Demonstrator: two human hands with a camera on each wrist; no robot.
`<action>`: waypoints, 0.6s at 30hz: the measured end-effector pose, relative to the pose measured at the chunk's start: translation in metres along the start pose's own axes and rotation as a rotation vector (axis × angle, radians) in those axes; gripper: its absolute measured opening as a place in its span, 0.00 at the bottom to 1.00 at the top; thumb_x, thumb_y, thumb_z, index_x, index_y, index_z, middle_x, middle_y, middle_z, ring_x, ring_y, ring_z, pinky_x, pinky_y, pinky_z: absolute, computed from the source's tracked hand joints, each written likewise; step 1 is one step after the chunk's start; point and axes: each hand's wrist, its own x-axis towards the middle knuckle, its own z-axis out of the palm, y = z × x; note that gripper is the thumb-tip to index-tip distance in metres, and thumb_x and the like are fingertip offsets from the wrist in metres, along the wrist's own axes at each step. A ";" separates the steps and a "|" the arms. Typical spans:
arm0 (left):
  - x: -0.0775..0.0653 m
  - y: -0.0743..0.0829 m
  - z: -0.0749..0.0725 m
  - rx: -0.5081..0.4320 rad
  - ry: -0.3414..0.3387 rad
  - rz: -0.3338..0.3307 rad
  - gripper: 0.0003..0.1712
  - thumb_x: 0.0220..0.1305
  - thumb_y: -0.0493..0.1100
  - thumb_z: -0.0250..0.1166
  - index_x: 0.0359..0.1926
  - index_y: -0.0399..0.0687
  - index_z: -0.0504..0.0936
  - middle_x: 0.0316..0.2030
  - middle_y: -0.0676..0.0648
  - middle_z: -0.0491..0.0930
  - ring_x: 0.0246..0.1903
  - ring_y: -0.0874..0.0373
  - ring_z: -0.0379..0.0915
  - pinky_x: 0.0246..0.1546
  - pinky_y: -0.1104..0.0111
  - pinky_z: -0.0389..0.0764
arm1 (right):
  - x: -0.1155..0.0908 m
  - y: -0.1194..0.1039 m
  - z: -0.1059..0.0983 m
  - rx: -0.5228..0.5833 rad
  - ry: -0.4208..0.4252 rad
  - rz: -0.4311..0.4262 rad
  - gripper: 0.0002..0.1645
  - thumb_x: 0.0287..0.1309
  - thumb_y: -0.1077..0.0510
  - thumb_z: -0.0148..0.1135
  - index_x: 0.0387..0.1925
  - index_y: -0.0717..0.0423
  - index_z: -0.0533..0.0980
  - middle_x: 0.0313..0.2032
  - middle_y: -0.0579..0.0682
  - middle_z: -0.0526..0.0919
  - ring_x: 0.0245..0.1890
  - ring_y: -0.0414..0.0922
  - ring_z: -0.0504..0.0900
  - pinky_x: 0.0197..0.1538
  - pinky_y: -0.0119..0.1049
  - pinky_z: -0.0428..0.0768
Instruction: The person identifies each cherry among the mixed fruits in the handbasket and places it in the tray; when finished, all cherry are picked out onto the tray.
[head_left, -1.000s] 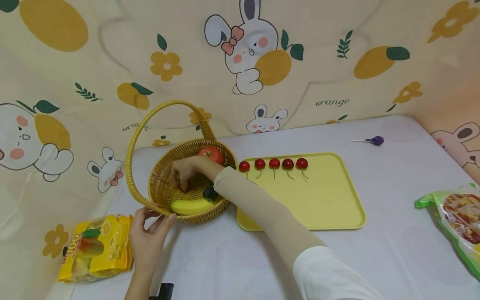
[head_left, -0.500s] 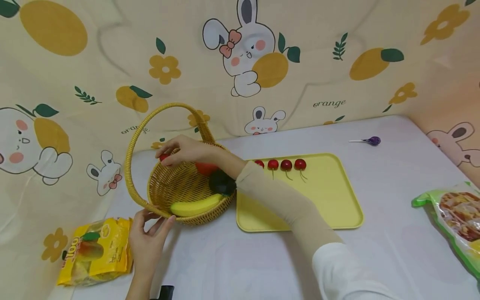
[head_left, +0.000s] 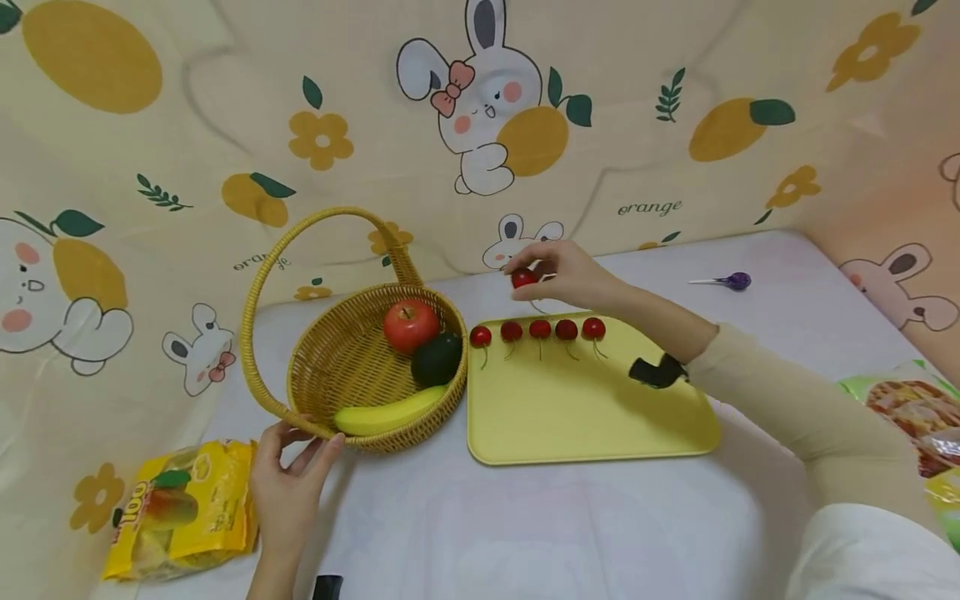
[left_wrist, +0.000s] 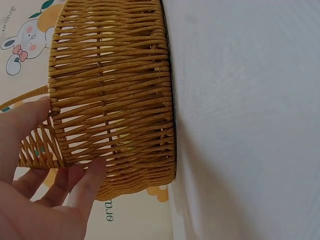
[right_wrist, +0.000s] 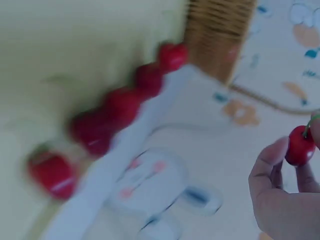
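In the head view my left hand point(head_left: 288, 487) grips the near rim of a wicker basket point(head_left: 337, 358) by the foot of its handle. The left wrist view shows thumb and fingers on either side of that rim. A red apple point(head_left: 412, 326), a dark green avocado-like fruit point(head_left: 437, 360) and a banana point(head_left: 392, 413) lie inside the basket. My right hand point(head_left: 570, 277) pinches a red cherry point(head_left: 522, 278) with a stem, held above the far edge of a yellow tray point(head_left: 562, 417). Along that edge several cherries point(head_left: 540, 329) lie in a row, stems toward me.
A yellow snack bag point(head_left: 183, 512) lies left of my left hand. A purple lollipop point(head_left: 737, 281) rests at the back right of the white table point(head_left: 480, 525). A green-edged food packet point(head_left: 911, 408) at the right is partly behind my right sleeve. Patterned cloth point(head_left: 360, 108) hangs behind.
My right hand has come up out of the basket with the cherry and moved right, over the tray's far edge. My left hand stays on the basket rim.
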 end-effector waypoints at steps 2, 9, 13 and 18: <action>0.001 0.000 0.000 -0.003 0.000 0.008 0.26 0.52 0.24 0.73 0.53 0.28 0.76 0.46 0.42 0.74 0.48 0.54 0.71 0.46 0.75 0.83 | -0.018 0.012 -0.013 0.010 0.026 0.051 0.17 0.59 0.64 0.70 0.50 0.63 0.80 0.49 0.58 0.80 0.41 0.48 0.83 0.43 0.34 0.85; 0.002 0.000 0.001 -0.012 0.004 0.055 0.26 0.50 0.21 0.73 0.52 0.25 0.75 0.45 0.42 0.74 0.47 0.54 0.72 0.45 0.74 0.84 | -0.065 0.041 -0.048 -0.111 0.026 0.114 0.17 0.60 0.68 0.67 0.51 0.68 0.77 0.47 0.61 0.81 0.43 0.46 0.82 0.48 0.30 0.85; 0.001 0.000 0.002 -0.030 0.002 0.050 0.27 0.50 0.20 0.72 0.52 0.24 0.75 0.45 0.42 0.74 0.47 0.53 0.72 0.45 0.75 0.84 | -0.079 0.051 -0.060 -0.233 -0.014 0.138 0.18 0.57 0.71 0.67 0.50 0.71 0.78 0.44 0.61 0.84 0.44 0.51 0.82 0.49 0.35 0.86; 0.000 0.002 0.001 -0.055 0.004 0.012 0.26 0.51 0.21 0.71 0.52 0.25 0.75 0.45 0.41 0.73 0.47 0.52 0.72 0.45 0.74 0.83 | -0.087 0.063 -0.066 -0.290 -0.033 0.193 0.17 0.56 0.72 0.68 0.47 0.74 0.78 0.43 0.63 0.83 0.44 0.57 0.82 0.49 0.42 0.87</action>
